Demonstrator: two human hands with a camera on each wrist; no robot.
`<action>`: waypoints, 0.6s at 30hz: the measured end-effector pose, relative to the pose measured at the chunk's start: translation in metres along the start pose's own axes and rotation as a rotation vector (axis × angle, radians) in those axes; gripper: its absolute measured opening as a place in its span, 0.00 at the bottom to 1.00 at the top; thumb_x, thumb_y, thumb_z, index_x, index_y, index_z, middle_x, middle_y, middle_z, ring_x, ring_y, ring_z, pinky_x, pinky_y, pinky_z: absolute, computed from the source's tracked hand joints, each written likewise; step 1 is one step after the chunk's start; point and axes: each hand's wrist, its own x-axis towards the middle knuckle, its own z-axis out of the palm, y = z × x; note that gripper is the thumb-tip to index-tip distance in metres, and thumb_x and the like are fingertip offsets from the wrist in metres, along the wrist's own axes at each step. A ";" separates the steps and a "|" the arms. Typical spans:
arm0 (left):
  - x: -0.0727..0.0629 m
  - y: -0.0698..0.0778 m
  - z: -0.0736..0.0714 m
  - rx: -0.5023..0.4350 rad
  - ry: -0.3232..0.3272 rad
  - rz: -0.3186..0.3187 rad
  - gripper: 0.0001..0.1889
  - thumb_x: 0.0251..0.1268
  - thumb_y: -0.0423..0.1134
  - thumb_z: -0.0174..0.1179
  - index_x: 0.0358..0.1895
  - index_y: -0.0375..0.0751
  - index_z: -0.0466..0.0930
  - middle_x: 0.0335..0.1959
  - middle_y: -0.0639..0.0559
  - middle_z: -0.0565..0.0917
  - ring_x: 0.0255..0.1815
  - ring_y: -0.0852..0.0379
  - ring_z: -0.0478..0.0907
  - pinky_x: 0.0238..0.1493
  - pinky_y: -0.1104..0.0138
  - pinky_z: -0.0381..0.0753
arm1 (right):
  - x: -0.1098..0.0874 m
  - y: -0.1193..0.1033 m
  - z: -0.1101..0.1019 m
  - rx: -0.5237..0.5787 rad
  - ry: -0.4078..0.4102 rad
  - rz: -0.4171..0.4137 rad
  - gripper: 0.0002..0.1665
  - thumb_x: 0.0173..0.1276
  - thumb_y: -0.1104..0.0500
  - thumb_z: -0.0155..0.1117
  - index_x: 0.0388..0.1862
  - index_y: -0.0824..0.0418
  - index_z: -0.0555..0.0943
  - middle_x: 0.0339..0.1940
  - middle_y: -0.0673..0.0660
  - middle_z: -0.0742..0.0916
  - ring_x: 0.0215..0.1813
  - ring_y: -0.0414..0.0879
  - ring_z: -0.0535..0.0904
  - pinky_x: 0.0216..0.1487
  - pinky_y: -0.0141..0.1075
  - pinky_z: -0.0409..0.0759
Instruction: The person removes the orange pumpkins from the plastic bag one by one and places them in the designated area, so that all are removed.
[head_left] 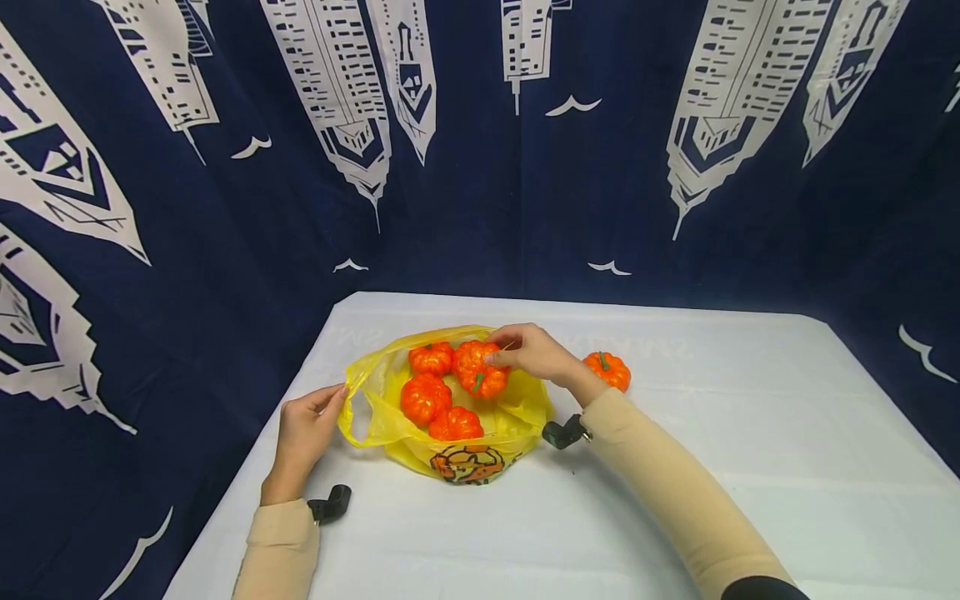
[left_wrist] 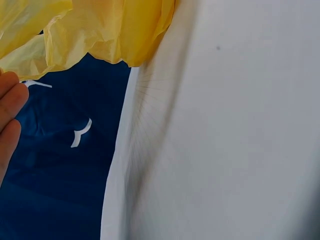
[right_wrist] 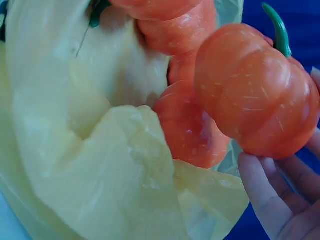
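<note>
A yellow plastic bag [head_left: 408, 454] lies open on the table with several small orange pumpkins inside, among them one at its near side [head_left: 456, 424]. Over the bag's mouth, my right hand [head_left: 536, 354] grips another orange pumpkin [head_left: 480, 367]; its green stem [right_wrist: 279, 31] shows in the right wrist view. My left hand [head_left: 303, 429] pinches the bag's left handle edge between thumb and fingers. Only some left fingers [left_wrist: 11, 102] appear in the left wrist view, beside the yellow plastic [left_wrist: 107, 30].
One more orange pumpkin [head_left: 609, 370] sits on the white table [head_left: 750, 433], right of the bag and behind the right wrist. A dark blue curtain [head_left: 480, 208] with white building prints hangs behind the table. Each wrist carries a small black camera [head_left: 564, 432].
</note>
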 end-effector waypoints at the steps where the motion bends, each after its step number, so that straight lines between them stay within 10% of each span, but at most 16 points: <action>1: 0.000 0.000 0.000 0.004 -0.001 -0.004 0.05 0.61 0.25 0.67 0.39 0.27 0.89 0.36 0.34 0.89 0.40 0.39 0.88 0.39 0.91 0.73 | -0.001 0.000 -0.001 0.013 0.018 0.008 0.21 0.68 0.56 0.69 0.58 0.60 0.82 0.55 0.60 0.85 0.50 0.51 0.81 0.51 0.39 0.86; 18: 0.001 0.001 -0.001 -0.004 -0.016 -0.030 0.06 0.61 0.25 0.66 0.40 0.26 0.88 0.37 0.33 0.89 0.41 0.38 0.88 0.39 0.92 0.72 | -0.015 -0.002 -0.013 0.248 0.105 0.084 0.23 0.71 0.54 0.66 0.61 0.63 0.80 0.58 0.63 0.84 0.53 0.51 0.83 0.55 0.45 0.86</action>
